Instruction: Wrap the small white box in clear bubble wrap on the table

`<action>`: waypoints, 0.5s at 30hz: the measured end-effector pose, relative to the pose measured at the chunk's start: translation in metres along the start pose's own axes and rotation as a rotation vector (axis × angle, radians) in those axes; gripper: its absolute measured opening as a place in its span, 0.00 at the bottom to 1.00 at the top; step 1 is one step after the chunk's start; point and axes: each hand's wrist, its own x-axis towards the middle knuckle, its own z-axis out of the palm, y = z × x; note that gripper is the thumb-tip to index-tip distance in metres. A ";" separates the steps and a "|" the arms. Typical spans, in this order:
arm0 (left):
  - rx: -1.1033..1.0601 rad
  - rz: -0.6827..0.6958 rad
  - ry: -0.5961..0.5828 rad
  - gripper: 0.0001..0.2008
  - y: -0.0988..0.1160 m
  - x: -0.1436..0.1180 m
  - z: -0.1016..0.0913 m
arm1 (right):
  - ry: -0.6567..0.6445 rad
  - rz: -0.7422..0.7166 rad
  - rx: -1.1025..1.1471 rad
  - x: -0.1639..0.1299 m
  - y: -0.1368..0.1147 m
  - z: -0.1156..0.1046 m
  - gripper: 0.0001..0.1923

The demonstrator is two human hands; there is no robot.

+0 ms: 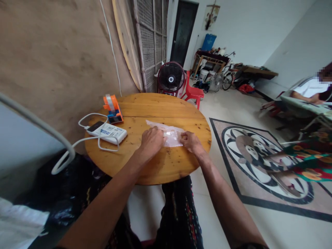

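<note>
A clear plastic bag (169,133) lies flat near the middle of the round wooden surface (166,166), with something small and pale inside it that is too blurred to name; no print on it can be read. The left hand (151,141) lies knuckles up on the bag's near left part, fingers curled down onto the plastic, and the right hand (190,141) pinches the bag's right edge between bent fingers, so both hands press or grip the bag, just apart from each other. To the left, near the rim, sits a white power bank (110,133) with blue lettering on its top that is too small to read, a dark phone (95,126) lying at its far end and a white cable (90,140) looping around it. Just behind that stands an orange and blue tape dispenser (112,109) with a roll of clear tape. A thicker pale cord (38,126) crosses the left foreground. Beyond the surface stand a red floor fan (171,77) and a red plastic chair (193,91), and farther back a cluttered bench (210,60) with a blue container above it. The floor on the right bears a round patterned inlay (261,159). At the far right another person (311,90) in a white top sits at a separate table.
</note>
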 end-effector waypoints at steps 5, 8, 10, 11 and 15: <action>-0.015 0.024 0.004 0.15 -0.002 0.000 0.000 | -0.045 0.010 0.339 -0.005 0.000 -0.001 0.13; -0.021 0.020 0.006 0.14 -0.004 0.001 0.002 | -0.066 -0.057 0.462 -0.008 -0.002 -0.001 0.15; -0.028 0.024 0.003 0.14 -0.005 0.001 0.003 | -0.054 -0.112 0.436 -0.008 -0.003 0.000 0.14; -0.034 0.026 0.000 0.15 -0.005 0.002 0.003 | -0.044 -0.140 0.395 -0.007 -0.003 0.000 0.14; -0.050 0.026 -0.015 0.16 -0.005 0.001 0.003 | 0.038 -0.161 0.205 -0.001 -0.003 -0.002 0.13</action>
